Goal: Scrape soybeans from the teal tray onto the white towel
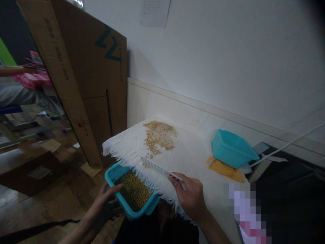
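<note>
The left hand (105, 203) is wrapped around the near side of a blue tray (113, 173), thumb over its rim, holding it just under the fringed edge of a white towel (193, 156). The tray is full of beans (133, 193). The right hand (191, 198) pinches one end of a white strip (158, 167), which runs away from the fingers across the towel, above the tray. Beyond the strip's far end lies a loose heap of beans (158, 135). Further right of that hand, a second blue tray (232, 149) sits tilted on a yellow cloth (224, 168). Big cardboard (88, 67) leans behind the left hand.
</note>
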Motion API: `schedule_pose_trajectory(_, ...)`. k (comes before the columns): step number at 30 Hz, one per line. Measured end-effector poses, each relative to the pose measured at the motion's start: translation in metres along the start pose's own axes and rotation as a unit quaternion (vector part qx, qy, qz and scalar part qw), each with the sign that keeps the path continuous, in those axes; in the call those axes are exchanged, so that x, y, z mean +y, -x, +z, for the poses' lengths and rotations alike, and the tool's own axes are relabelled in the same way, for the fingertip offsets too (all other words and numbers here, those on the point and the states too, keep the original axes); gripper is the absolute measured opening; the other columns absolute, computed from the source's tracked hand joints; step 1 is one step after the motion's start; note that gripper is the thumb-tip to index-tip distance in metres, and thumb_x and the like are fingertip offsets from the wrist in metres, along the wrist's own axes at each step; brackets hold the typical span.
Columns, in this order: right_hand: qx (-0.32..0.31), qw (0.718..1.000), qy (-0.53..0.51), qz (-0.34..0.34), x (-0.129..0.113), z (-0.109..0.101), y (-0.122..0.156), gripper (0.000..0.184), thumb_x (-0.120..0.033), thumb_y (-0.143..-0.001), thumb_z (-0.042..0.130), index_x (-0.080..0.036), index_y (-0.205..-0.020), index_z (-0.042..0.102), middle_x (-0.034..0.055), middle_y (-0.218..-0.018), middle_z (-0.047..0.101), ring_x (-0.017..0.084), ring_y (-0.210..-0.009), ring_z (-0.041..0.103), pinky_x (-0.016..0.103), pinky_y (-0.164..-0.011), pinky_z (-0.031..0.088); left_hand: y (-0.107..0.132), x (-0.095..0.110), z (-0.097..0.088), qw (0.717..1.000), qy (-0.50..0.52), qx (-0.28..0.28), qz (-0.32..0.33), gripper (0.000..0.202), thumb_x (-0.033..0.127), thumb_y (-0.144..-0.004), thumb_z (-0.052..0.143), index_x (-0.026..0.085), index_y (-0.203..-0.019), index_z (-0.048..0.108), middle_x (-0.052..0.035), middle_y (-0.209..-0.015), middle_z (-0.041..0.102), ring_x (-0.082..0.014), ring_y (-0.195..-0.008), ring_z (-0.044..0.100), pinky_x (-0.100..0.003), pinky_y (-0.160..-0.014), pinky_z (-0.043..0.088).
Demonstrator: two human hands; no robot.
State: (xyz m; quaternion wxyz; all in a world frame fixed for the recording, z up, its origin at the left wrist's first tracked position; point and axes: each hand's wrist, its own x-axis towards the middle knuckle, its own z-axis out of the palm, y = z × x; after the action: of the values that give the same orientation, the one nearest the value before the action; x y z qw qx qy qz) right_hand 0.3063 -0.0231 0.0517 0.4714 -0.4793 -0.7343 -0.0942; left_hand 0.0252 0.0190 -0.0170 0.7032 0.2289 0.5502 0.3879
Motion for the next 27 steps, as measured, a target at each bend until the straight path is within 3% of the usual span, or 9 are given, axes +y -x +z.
schedule_pose_trajectory(9,-0.009,1.000,-0.023,0.003,-0.018,-0.003,0.003,0.035,-0.029,-0.114,0.057,-0.015,-0.097,0.084,0.0059,-0.076,0.086,0.017,-0.058,0.083,0.020,-0.060,0.066,0.001,0.002,0.001,1.000,-0.003,0.006,0.007,0.062,0.039,-0.089,0.083,0.031,-0.142,0.051,-0.0060,-0.101,0.075,-0.0311,-0.082,0.082,-0.045,-0.074,0.068)
schedule_pose_trajectory(14,0.048,0.995,0.074,0.043,0.000,0.002,0.000,0.044,-0.039,-0.115,0.055,-0.014,-0.095,0.085,0.0098,-0.074,0.086,0.021,-0.056,0.082,0.023,-0.057,0.064,-0.002,0.000,0.000,1.000,0.010,0.007,0.004,0.074,0.040,-0.082,0.090,0.032,-0.145,0.052,-0.0087,-0.104,0.078,-0.0340,-0.084,0.084,-0.047,-0.075,0.068)
schedule_pose_trajectory(18,0.053,0.990,0.111,0.069,0.015,0.004,0.002,0.051,-0.046,-0.116,0.053,-0.014,-0.094,0.085,0.0086,-0.067,0.083,0.021,-0.050,0.080,0.022,-0.049,0.057,-0.001,-0.001,0.000,1.000,0.011,0.012,0.004,0.079,0.040,-0.081,0.091,0.032,-0.149,0.050,-0.0094,-0.105,0.078,-0.0347,-0.086,0.084,-0.046,-0.073,0.068)
schedule_pose_trajectory(27,0.052,0.990,0.118,0.060,0.010,0.002,0.007,0.055,-0.048,-0.117,0.050,-0.012,-0.091,0.083,0.0074,-0.066,0.082,0.021,-0.050,0.079,0.023,-0.050,0.056,-0.001,-0.001,-0.002,1.000,0.009,0.000,0.000,0.083,0.042,-0.079,0.093,0.034,-0.149,0.050,-0.0073,-0.102,0.077,-0.0324,-0.084,0.083,-0.046,-0.076,0.067)
